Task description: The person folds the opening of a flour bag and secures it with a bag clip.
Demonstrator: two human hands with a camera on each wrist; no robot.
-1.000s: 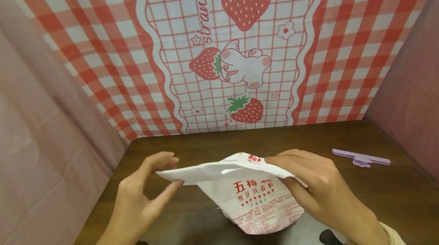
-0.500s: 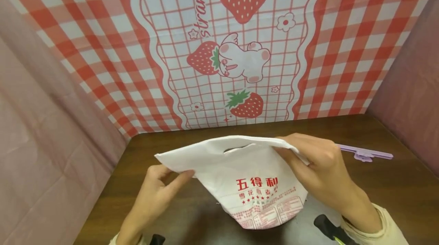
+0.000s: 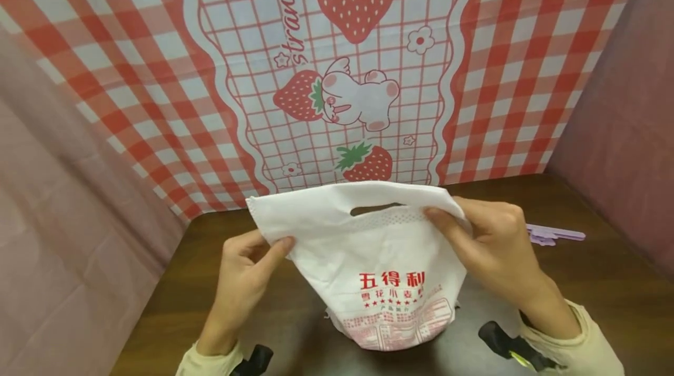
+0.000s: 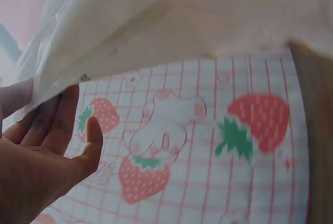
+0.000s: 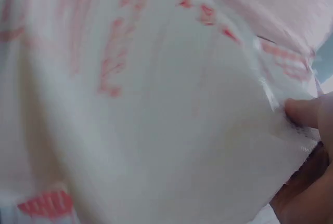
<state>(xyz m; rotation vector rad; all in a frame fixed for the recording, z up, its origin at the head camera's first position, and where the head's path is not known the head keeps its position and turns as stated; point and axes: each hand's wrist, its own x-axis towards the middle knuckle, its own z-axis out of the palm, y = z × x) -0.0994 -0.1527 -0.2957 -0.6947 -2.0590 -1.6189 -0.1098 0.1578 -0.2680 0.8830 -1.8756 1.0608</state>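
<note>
A white cloth bag (image 3: 342, 253) with red printed characters and a cut-out handle slot stands upright on the table, its top edge spread wide. My left hand (image 3: 242, 276) pinches the bag's left side edge between thumb and fingers, below the top corner. At the upper right corner, my right hand (image 3: 497, 247) grips the bag with the thumb in front and the fingers behind. Seen from the right wrist, the bag's printed side (image 5: 156, 104) fills most of the view, with the right hand (image 5: 307, 182) holding its edge. The left wrist view shows the left hand (image 4: 47, 146) under the bag's pale cloth (image 4: 156, 26).
A purple sealing clip (image 3: 555, 234) lies on the dark wooden table (image 3: 600, 282) beyond my right hand. Behind the table hangs a red-and-white checked strawberry cloth (image 3: 363, 95). Pink curtains (image 3: 68, 235) border both sides. Black wrist straps (image 3: 508, 344) sit near both sleeves.
The bag's top edge has risen and tilted back, so its front print and handle slot show more fully. My left hand has moved from the loosely held top corner to pinching the side edge.
</note>
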